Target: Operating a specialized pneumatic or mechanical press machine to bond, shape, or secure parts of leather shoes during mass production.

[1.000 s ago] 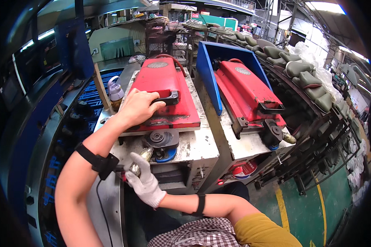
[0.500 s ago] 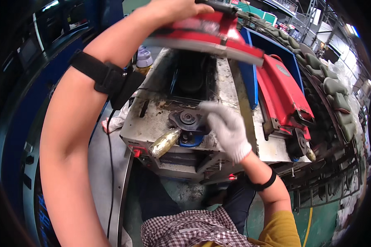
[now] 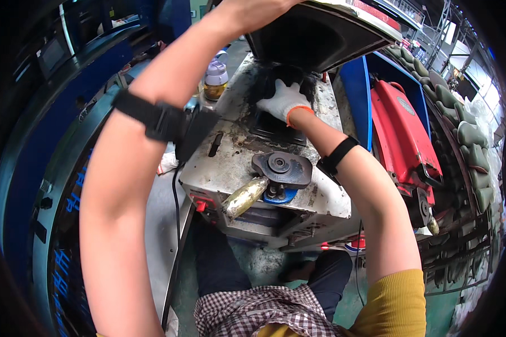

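Observation:
My bare left hand is at the top edge of the picture, closed on the near edge of a raised, tilted press lid; its fingertips are cut off. The lid's dark underside faces me. Below it, my right hand wears a white glove with an orange cuff. Its fingers are spread over the black recess in the stained metal press bed, and the palm hides what lies under it. Nearer to me, a dark latch plate sits on the bed's front edge, with a tape-wrapped handle slanting left.
A second press with a red lid stands at the right beside a blue panel. Several olive-green shaped pieces line a rack beyond. A lidded bottle stands left of the press. A black cable hangs beside the grey side table.
My left hand has swung the lid higher, so its underside shows. My right hand has moved forward from beside the latch plate into the recess under the lid.

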`<state>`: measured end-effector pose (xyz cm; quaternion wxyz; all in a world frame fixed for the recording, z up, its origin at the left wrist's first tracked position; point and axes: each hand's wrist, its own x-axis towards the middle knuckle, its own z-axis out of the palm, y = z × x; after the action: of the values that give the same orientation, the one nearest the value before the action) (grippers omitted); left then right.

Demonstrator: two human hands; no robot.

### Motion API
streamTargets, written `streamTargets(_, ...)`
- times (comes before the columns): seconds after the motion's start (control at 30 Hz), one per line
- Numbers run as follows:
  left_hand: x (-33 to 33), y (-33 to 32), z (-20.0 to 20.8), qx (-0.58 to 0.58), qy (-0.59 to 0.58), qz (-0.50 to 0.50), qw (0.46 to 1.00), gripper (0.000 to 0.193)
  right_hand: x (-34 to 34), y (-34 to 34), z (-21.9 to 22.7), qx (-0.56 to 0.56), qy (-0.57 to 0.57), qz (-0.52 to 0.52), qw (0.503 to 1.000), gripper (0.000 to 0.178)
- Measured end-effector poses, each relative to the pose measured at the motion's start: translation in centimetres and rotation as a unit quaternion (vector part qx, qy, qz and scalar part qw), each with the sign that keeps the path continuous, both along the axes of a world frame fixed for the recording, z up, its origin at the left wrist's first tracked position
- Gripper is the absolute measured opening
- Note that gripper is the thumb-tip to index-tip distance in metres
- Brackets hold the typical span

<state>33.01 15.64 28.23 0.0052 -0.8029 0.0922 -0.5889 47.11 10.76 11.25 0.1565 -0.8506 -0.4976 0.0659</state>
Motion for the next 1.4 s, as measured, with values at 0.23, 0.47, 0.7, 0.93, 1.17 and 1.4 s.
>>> streamTargets(0.23,-10.3,-5.5,-11.9,-0.326,-0.063,-0.002,0.943,0.056,6.1,-9.7,1.3,0.245,0.57,0.049,0.783,0.054)
streamTargets(0.47,-14.0,-11.7,-19.9,-0.624,0.006,-0.141,0.769,0.067,0.9,-26.8,-1.0,0.338,0.624,0.206,0.674,0.09)
streamTargets(0.7,-15.0,-17.4,-21.8,-0.598,0.036,-0.269,0.755,0.094,-5.6,-36.1,-10.5,0.327,0.807,0.095,0.483,0.112)
streamTargets(0.93,-19.1,-21.1,-23.9,-0.57,0.029,-0.178,0.802,0.106,-8.3,-37.1,-16.5,0.23,0.888,0.119,0.38,0.102)
streamTargets(1.17,-22.9,-24.5,-24.5,-0.554,0.028,-0.028,0.832,0.084,-8.9,-35.7,-19.7,0.099,0.918,0.109,0.368,0.092)
streamTargets(1.4,-26.2,-25.3,-23.2,-0.49,0.189,0.124,0.842,0.069,-9.8,-34.4,-22.3,0.049,0.941,0.106,0.317,0.087)
